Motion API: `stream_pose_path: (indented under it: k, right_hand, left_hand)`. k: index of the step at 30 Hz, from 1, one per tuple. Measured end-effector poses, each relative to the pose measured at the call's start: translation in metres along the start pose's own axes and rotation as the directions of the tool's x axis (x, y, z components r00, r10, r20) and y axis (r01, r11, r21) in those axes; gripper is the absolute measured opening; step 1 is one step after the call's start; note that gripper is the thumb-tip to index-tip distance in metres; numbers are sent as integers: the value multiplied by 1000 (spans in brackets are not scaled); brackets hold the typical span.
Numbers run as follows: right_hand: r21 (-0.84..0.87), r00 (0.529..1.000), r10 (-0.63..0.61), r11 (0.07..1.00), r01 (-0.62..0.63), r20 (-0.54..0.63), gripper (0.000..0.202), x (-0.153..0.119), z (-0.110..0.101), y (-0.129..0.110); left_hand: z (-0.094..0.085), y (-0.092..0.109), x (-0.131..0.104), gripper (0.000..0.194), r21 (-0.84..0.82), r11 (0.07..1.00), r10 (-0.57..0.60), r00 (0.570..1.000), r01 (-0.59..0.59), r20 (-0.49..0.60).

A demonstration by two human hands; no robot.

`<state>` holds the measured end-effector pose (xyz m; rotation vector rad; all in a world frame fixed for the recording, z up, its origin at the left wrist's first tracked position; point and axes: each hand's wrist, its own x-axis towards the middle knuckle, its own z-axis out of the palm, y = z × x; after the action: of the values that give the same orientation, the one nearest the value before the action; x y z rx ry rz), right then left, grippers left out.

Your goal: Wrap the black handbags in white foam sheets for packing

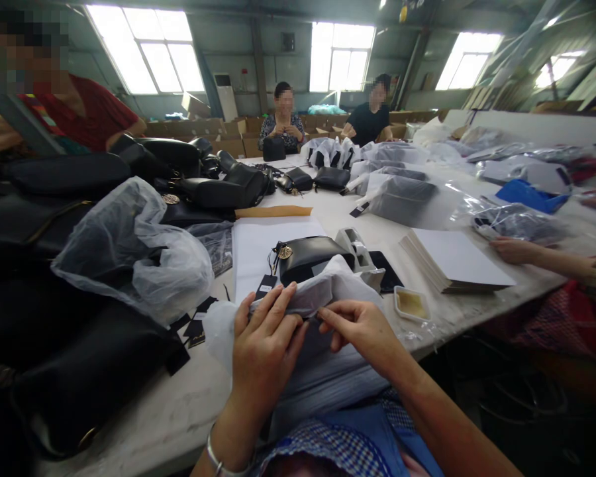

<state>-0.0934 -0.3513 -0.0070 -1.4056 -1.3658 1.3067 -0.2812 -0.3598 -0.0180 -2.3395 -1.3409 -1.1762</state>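
At the table's near edge, my left hand (268, 331) lies over the rim of a whitish translucent plastic bag (310, 295), its fingers pressed together on the plastic. My right hand (357, 324) pinches the same bag's edge just to the right, thumb against fingertips. Beyond the fingers rests a black handbag (310, 255) with a round gold charm (285, 252). Its black tag (266, 287) lies by my left fingertips. Behind the handbag is a stack of white paper (251, 245). A tape dispenser (355, 248) stands to its right.
Black bags (94, 358) and crumpled plastic (139, 258) crowd the left. To the right are a stack of white boards (459, 258), a small tray (411, 303) and a co-worker's hand (514, 250). People sit across the table.
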Motion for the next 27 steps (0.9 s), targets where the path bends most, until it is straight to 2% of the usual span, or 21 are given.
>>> stream_pose_path:
  k: [5,9,27]
  right_hand:
    - [60,997,12,998,-16,72,33,0,-4,-3]
    - [31,999,3,1000,-4,50,33,0,-3,-5]
    - [-74,998,-5,997,0,-69,35,-1,6,12]
  left_hand:
    - [0,0,1,8,4,1000,8,1000,-8,5]
    - [0,1,1,8,9,1000,1,1000,-1,0]
    - [2,0,0,11,22,1000,-2,1000,2,9]
